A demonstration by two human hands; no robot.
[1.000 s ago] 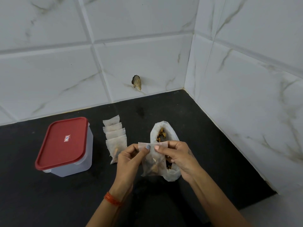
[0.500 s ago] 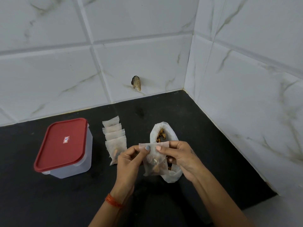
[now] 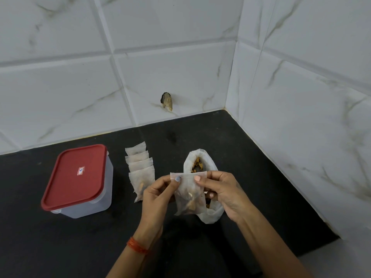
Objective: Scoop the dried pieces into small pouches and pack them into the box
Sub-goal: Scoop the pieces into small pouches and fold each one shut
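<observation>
The person holds one small pouch [image 3: 188,194] up in the air, in front of the open supply bag [image 3: 210,214] that lies on the black worktop [image 3: 251,177]. The left hand [image 3: 158,194] pinches the top edge of the pouch at its left corner, and the right hand [image 3: 224,192] pinches the same edge towards its right corner. On both hands the fingers are curled and grip the pouch between thumb and forefinger. Through the thin white material some dried pieces [image 3: 191,201] show in the lower half, so I judge that the scooping for this pouch is done and that the step in hand is the closing of its mouth.

The next move calls for folding or pressing the top strip flat while the pouch stays upright, so that nothing falls out. After that it has to go either to the row or into the box.

The row of filled pouches [image 3: 140,169] lies just left of the hands, four of them overlapping each other, between the supply bag and the box [image 3: 86,201]. The box stands well to the left, and its red lid [image 3: 75,175] is still on. So I think the packing is not yet begun, and the lid must come off first, which needs a free hand.

As for writing, the lid carries a small label [image 3: 81,170], white with a red border and a blue mark in the middle. It is too small to read. No other brand or text shows.
</observation>
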